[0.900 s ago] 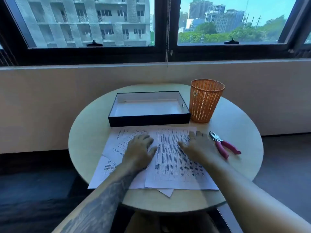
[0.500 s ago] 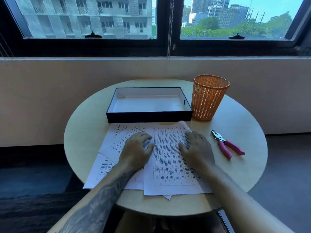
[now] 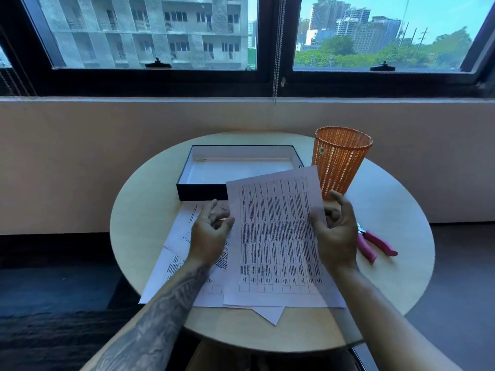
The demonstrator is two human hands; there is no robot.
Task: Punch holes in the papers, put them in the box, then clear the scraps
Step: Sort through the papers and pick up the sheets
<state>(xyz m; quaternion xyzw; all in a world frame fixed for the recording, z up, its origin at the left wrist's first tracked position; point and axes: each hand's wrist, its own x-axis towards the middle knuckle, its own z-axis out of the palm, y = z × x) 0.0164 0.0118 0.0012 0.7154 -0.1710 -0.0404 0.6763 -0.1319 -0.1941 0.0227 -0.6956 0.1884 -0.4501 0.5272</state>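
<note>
A: While the right hand (image 3: 337,236) pinches the top sheet (image 3: 276,231) by its right edge, thumb on the printed face and fingers behind, what is the left hand (image 3: 209,236) doing?

B: It sits at the sheet's left edge with fingers loosely curled. Whether it grips the edge or only brushes it, I cannot tell. The sheet's far end is raised off the pile and overlaps the near corner of the box (image 3: 198,192) beyond the hands.

A: Is anything punched?

B: I see no holes in that sheet, though they could be too small to make out. The hole punch (image 3: 375,242) lies untouched on the table (image 3: 139,210) just right of the right hand. I judge that punching has not begun.

A: And the box?

B: It is open, ahead of both hands, with no paper showing inside. The rest of the papers (image 3: 171,274) lie fanned under and left of the left hand.

A: Scraps?

B: Too small to make out, if there are any. The orange basket (image 3: 340,162) stands beyond the right hand, beside the box, presumably for them.

A: Then nearly everything is left.

B: As I read it, yes: punch each sheet, box them all, clear the scraps. This looks like only the first sheet being picked up
</note>
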